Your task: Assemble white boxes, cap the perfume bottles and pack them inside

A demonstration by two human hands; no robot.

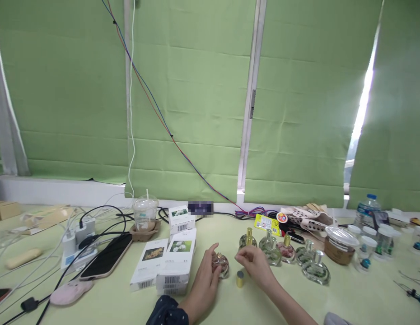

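Observation:
My left hand (207,276) is wrapped round a small round glass perfume bottle (224,266) that rests on the table, its golden neck uncapped. A gold cylindrical cap (240,280) with a dark top stands to the right of that bottle. My right hand (256,265) hovers just above and right of the cap, thumb and fingers pinched together. Whether anything small sits in that pinch is hidden. Behind my right hand stands a gold-topped perfume bottle (249,234), partly covered by it. Several more perfume bottles (316,271) stand further right.
White printed boxes (176,262) lie left of my left hand. Beyond them are a phone (108,257), a charger block with tangled cables (77,255) and a plastic cup (145,212). To the right are a lidded tub (341,248) and small clear jars (366,250).

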